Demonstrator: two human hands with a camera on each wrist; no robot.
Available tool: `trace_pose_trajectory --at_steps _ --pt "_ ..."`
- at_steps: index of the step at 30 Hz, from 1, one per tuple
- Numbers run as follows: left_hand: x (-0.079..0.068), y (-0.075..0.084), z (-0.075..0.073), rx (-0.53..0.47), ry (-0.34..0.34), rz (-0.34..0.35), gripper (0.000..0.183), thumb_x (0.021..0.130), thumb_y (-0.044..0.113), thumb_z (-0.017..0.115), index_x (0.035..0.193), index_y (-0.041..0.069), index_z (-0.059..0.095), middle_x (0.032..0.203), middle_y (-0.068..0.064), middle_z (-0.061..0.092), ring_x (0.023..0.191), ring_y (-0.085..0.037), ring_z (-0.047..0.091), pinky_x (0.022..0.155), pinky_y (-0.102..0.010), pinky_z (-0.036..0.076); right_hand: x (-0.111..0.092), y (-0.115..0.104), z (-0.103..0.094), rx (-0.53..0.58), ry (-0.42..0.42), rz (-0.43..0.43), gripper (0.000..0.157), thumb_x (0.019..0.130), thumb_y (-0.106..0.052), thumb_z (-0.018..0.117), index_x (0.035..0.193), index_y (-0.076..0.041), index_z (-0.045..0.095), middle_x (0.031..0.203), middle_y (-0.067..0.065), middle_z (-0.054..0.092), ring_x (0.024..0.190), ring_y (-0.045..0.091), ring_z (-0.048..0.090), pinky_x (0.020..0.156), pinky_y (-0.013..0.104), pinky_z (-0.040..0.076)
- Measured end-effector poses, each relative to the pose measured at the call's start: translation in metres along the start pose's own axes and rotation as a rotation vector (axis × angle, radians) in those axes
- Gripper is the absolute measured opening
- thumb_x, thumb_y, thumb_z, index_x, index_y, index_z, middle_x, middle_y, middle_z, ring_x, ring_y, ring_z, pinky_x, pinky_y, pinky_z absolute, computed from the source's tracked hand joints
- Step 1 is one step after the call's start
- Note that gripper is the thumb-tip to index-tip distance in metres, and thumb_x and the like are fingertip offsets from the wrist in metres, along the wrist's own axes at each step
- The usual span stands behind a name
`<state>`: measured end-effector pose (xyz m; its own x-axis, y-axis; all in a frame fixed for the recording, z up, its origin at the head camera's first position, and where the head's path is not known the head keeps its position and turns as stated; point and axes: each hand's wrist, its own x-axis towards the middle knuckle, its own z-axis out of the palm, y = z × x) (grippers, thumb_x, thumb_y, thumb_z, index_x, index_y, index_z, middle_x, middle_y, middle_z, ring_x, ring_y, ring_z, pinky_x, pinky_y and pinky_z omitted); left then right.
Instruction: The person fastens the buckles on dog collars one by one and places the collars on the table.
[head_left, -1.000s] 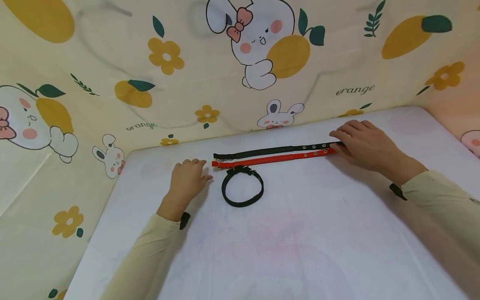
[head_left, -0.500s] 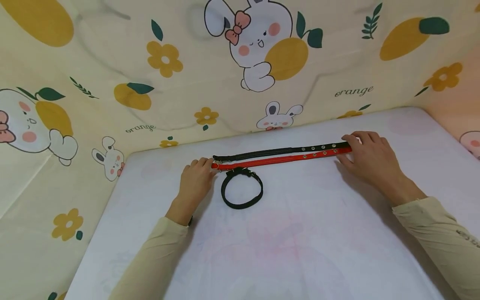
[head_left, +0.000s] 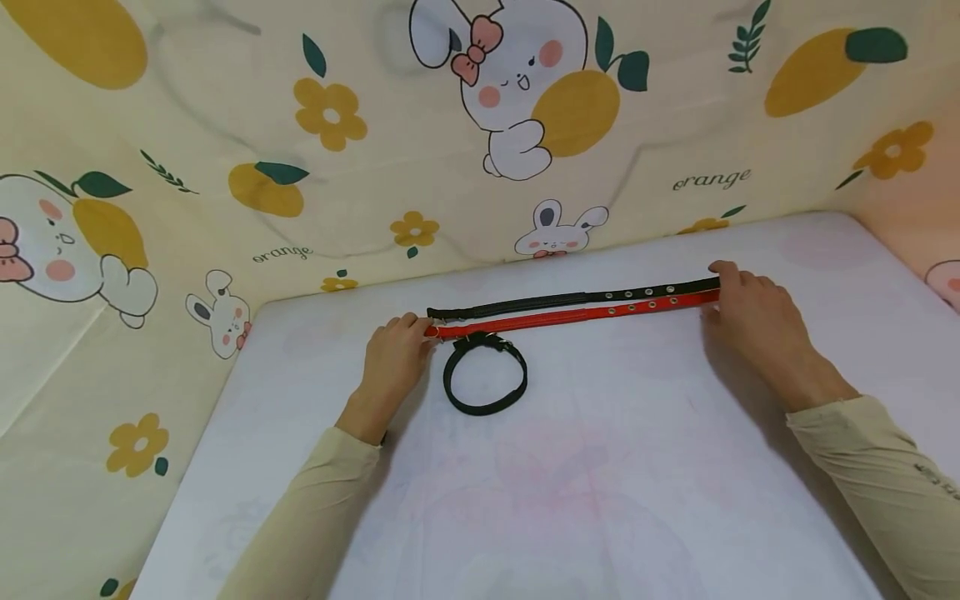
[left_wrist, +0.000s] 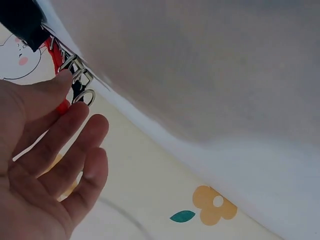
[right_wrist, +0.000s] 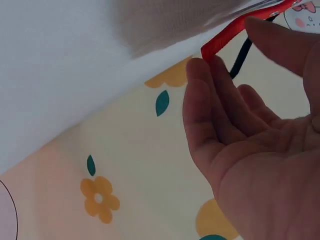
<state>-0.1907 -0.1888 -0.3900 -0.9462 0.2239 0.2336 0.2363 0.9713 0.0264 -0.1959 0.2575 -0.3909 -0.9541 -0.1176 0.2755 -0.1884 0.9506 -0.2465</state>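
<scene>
A red collar [head_left: 540,320] with metal eyelets lies stretched across the table, just in front of a similar black collar [head_left: 525,305]. My left hand [head_left: 393,354] pinches the red collar's buckle end; metal rings [left_wrist: 82,97] show by the fingertips in the left wrist view. At the other end, my right hand [head_left: 761,333] holds the red collar's eyelet end between thumb and fingers. In the right wrist view that red tip [right_wrist: 220,42] reaches past the thumb, with the black collar's end [right_wrist: 241,59] behind it. A second black collar [head_left: 485,409], buckled into a loop, lies below the red one.
The white-covered table [head_left: 555,517] meets a cream cloth backdrop [head_left: 420,92] printed with rabbits and oranges, close behind the straight collars. The cloth also rises along the left side. The looped collar's buckle sits right at the red collar's lower edge.
My left hand has moved right onto the red collar's buckle end. My right hand has slid right along the straps to their eyelet ends. The looped collar stays where it was.
</scene>
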Motion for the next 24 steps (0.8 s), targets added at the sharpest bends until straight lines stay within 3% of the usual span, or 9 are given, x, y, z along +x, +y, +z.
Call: trace_pose_trajectory --at_steps 6,12,16,24 --pt "0.0022 0.0021 -0.0026 0.005 -0.017 -0.024 0.027 0.087 0.014 0.077 0.113 0.007 0.073 0.104 -0.011 0.071 0.091 -0.028 0.067 0.077 -0.040 0.056 0.0009 0.0036 -0.0036 0.077 -0.040 0.013 0.053 0.087 0.006 0.060 0.134 0.014 0.037 0.103 0.042 0.058 0.081 0.051 0.058 0.072 0.060 0.047" --pt "0.0009 0.0007 -0.0032 -0.106 0.017 -0.047 0.027 0.085 0.012 0.078 0.112 0.007 0.074 0.102 -0.011 0.073 0.090 -0.030 0.069 0.079 -0.043 0.057 -0.0022 0.0073 -0.0080 0.084 -0.060 0.072 0.043 0.088 0.006 0.058 0.127 0.012 0.040 0.098 0.037 0.061 0.077 0.049 0.057 0.067 0.060 0.045" --pt "0.0006 0.0001 -0.0030 -0.167 0.023 -0.081 0.028 0.084 0.013 0.079 0.112 0.008 0.075 0.100 -0.009 0.074 0.091 -0.029 0.070 0.079 -0.042 0.058 -0.0031 0.0078 -0.0088 0.115 -0.080 0.089 0.040 0.089 0.006 0.057 0.126 0.010 0.041 0.101 0.035 0.062 0.082 0.047 0.058 0.071 0.059 0.046" --pt "-0.0016 -0.0018 -0.0045 -0.284 0.111 -0.107 0.028 0.083 0.015 0.080 0.110 0.010 0.076 0.097 -0.008 0.074 0.081 -0.024 0.067 0.069 -0.039 0.054 -0.0052 0.0064 -0.0055 0.091 0.061 -0.014 0.030 0.083 0.014 0.053 0.112 0.009 0.050 0.091 0.033 0.056 0.077 0.047 0.053 0.070 0.055 0.043"
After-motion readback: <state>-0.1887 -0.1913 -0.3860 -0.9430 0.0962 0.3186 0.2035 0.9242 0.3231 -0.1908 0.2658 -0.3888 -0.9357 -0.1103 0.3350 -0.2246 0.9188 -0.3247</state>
